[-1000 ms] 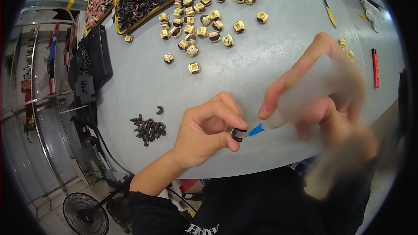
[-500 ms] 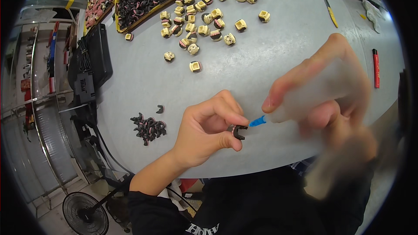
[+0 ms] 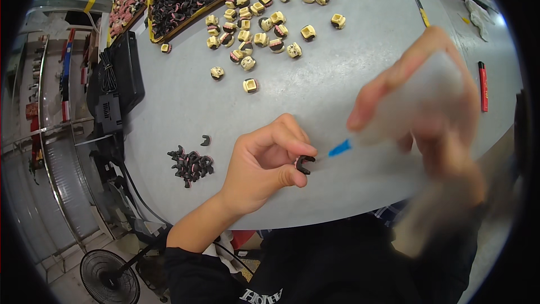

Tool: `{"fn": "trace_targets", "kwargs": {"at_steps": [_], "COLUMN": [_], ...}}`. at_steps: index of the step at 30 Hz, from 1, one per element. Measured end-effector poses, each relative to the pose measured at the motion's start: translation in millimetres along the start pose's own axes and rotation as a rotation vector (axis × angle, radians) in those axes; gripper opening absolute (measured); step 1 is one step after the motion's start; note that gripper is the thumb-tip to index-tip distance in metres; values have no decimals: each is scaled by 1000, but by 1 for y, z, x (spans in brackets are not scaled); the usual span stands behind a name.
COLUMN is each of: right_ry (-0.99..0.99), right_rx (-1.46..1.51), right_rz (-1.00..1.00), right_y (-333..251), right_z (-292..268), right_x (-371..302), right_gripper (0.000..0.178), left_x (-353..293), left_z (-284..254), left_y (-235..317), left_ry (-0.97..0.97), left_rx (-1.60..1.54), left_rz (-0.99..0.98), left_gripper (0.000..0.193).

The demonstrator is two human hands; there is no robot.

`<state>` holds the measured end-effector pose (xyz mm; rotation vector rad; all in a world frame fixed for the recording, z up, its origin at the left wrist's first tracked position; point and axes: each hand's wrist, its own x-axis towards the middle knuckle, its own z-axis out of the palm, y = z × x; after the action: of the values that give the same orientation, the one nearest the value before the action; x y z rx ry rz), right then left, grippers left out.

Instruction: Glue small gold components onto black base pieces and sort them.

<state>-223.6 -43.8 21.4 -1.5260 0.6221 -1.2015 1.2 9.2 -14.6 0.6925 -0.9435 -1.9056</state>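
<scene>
Black C-shaped clip (image 3: 304, 163), a small curved piece, is pinched between thumb and fingertips of the left hand (image 3: 264, 160), just above the near edge of the grey surface (image 3: 337, 79). It is judged to be very light, stiff and rather smooth, so it is best taken by its outer curve, leaving the open side free. The left grip is clenched on it. At about 3 o'clock from the clip, a soft translucent squeeze bottle (image 3: 419, 107) is grasped by the right hand (image 3: 433, 118), its blue nozzle (image 3: 340, 148) pointed at the clip and almost touching it; the bottle looks light and yielding under the fingers, though it is blurred. At 9 o'clock from the clip, a small heap of black clips (image 3: 190, 164) lies on the surface, well apart. At 12 o'clock, cream-and-black blocks (image 3: 259, 22) are scattered, with a yellow-rimmed tray (image 3: 160, 36) of dark parts beyond. A red pen (image 3: 482, 85) lies at 2 o'clock. A floor fan (image 3: 109, 276) stands below the surface at 7 o'clock.
</scene>
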Motion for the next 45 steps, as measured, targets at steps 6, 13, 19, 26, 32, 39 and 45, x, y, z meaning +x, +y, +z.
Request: {"fn": "trace_targets", "kwargs": {"at_steps": [6,13,19,26,32,39,45], "right_ry": [170,189,138,-207,-305,-281,-370], "right_rx": [-61,-773,-861,-956,-944,-945,-215], "right_rz": [57,-180,109,338,458,305,-11], "right_y": [-20,13,11,-40,-37,-25,-17], "right_z": [-27,-66,-79,-96,-85,-66,13], "right_x": [13,32,26,3,9,12,15], "right_gripper": [34,39,38,22,16,15,19], "left_x": [-5,-5,-7,-7,-6,-4,-9], "left_z": [-6,0,1,2,0,1,-1], "left_y": [-1,2,4,7,7,6,10], "left_ry": [34,50,58,47,32,37,95], "left_rx": [30,-12,-7,10,15,-4,281], "left_rz": [-6,-12,-19,-38,-35,4,326], "left_gripper": [27,26,23,20,20,20,28]}}
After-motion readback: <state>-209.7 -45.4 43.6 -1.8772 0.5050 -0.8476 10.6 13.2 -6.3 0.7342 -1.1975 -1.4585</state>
